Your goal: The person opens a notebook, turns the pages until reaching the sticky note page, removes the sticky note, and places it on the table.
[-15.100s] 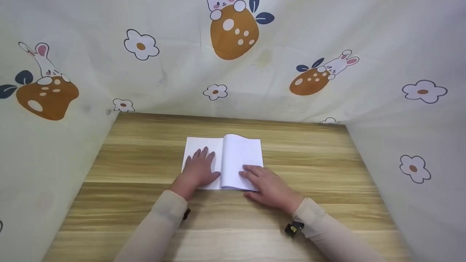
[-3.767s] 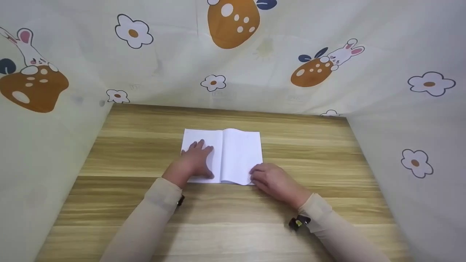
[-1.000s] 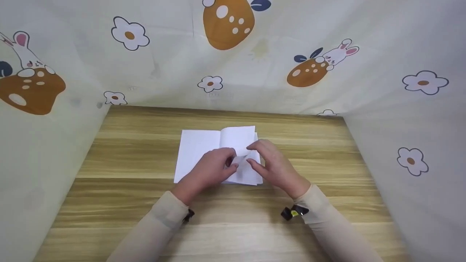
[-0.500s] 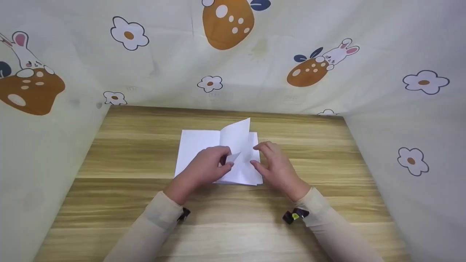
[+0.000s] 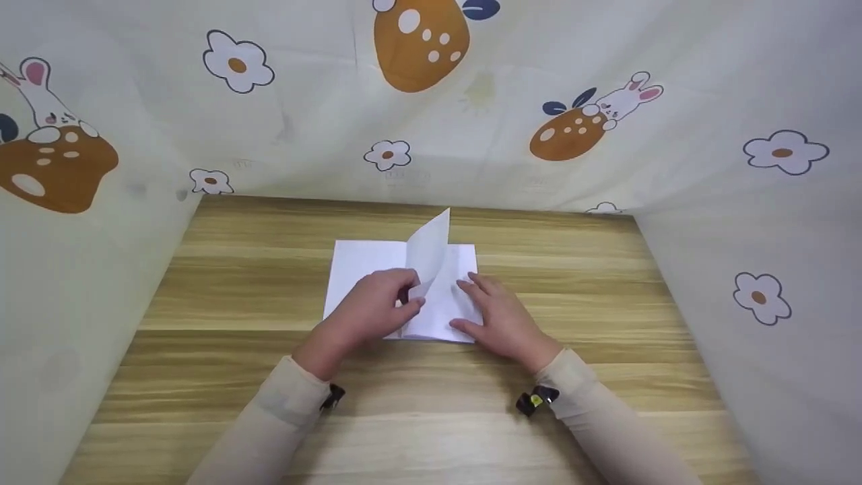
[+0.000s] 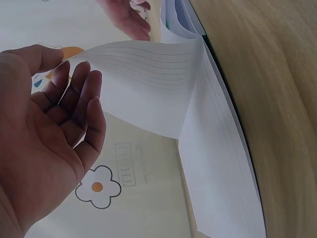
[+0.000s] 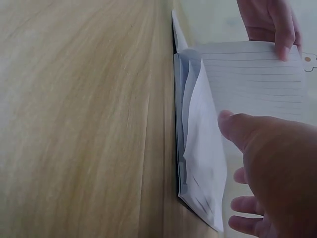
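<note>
An open notebook with lined white pages (image 5: 363, 259) lies on the wooden table. Its raised page (image 6: 143, 84) stands up from the spine and bends to the left. My left hand (image 5: 374, 303) pinches that page at its outer edge between thumb and fingertips, over the left half. My right hand (image 5: 502, 316) is over the right-hand pages (image 5: 438, 316), fingers spread and fairly straight, fingertips right at the paper. In the right wrist view, the right thumb (image 7: 237, 126) is close beside the loose edges of the page stack (image 7: 200, 139).
Bare wood tabletop (image 5: 431, 417) surrounds the notebook. A pale curtain (image 5: 316, 121) printed with rabbits and flowers encloses the back and both sides. Dark wrist devices (image 5: 537, 400) sit at both cuffs.
The left hand has drawn the page up and leftward, so it stands steeper. The right hand has let go of the page and lowered onto the right side of the notebook.
</note>
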### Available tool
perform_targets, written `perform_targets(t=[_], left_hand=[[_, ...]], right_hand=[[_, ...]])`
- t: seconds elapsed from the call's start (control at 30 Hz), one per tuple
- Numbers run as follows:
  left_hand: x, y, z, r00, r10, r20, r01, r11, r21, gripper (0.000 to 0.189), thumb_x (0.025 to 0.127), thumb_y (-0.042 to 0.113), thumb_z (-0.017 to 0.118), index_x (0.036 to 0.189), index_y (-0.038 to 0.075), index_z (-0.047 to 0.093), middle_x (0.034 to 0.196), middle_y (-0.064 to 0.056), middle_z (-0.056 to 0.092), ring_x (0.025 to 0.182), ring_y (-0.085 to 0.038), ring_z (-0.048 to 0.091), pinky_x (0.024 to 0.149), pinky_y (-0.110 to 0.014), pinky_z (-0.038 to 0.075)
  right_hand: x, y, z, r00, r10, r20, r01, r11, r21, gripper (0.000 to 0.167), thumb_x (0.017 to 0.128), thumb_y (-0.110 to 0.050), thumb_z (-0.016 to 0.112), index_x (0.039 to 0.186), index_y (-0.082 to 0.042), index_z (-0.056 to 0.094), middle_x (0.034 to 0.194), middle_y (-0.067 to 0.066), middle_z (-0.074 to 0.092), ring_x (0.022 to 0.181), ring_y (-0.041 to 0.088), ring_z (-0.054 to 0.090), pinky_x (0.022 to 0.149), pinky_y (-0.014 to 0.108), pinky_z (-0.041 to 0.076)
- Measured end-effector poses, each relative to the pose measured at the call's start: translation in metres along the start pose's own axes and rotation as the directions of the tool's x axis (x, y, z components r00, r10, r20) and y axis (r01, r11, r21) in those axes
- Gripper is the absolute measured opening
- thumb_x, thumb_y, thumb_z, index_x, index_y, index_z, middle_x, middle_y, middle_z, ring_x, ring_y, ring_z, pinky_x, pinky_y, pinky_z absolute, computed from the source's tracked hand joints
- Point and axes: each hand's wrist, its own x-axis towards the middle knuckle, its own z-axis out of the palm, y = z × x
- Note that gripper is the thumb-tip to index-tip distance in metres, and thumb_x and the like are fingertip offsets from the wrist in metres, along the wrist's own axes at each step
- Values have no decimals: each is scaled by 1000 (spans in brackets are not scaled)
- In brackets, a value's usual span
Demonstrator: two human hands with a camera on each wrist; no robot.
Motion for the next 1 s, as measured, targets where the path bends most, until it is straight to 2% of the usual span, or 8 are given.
perform_targets(t=[0.17, 0.57, 0.83, 1.0], left_hand=[[0, -2, -1, 1000, -2, 4, 2, 1000, -5, 17, 102, 22, 75, 90, 17, 64, 81, 7, 63, 77, -16, 58, 73, -39, 53], [0, -3, -4, 1000, -23, 12, 23, 1000, -9, 15, 102, 25, 74, 92, 17, 65, 83, 5, 64, 77, -16, 58, 72, -38, 53], [-4, -3, -11, 998, -57, 17, 56, 998, 19, 15, 102, 25, 75, 94, 16, 67, 85, 5, 66, 79, -17, 60, 75, -40, 54], [-9, -7, -18, 998, -69, 9, 69, 997, 25, 16, 102, 26, 76, 94, 16, 66, 84, 4, 65, 78, -19, 59, 74, -40, 54]], right_hand=[[2, 0, 2, 1000, 0, -2, 0, 1000, -9, 81, 101, -57, 76, 166, -14, 52, 171, 18, 45, 156, 41, 45, 127, 59, 38], [0, 6, 18, 996, -83, 34, 85, 995, -53, 82, 102, -61, 73, 163, -10, 55, 173, 19, 42, 160, 43, 39, 127, 60, 37], [0, 7, 22, 995, -95, 23, 96, 994, -54, 81, 103, -62, 70, 164, -11, 55, 174, 19, 41, 161, 42, 38, 128, 59, 35], [0, 7, 21, 995, -90, 33, 91, 995, -31, 81, 102, -60, 73, 163, -9, 55, 174, 20, 40, 161, 43, 37, 128, 61, 35]])
